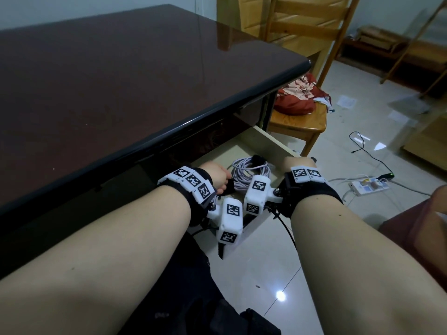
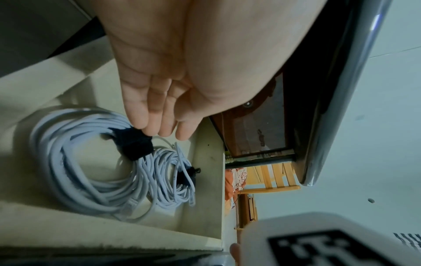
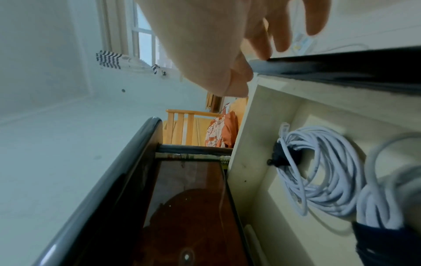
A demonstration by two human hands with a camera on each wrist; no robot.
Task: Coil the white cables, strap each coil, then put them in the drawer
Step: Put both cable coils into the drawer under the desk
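Both strapped white cable coils [image 2: 91,162] lie in the open drawer [image 1: 273,141], the left hand [image 2: 159,100] open with fingertips on a black strap [image 2: 134,144], the right hand [image 3: 239,45] loosely holding the drawer's corner; next, probably, comes pushing it closed.

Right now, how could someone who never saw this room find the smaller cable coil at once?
Find the dark table, then the pale open drawer beneath its edge. Two white coils lie inside; the smaller coil is beside the drawer's side wall, with a thin black strap, while the bigger coil has a wide one.
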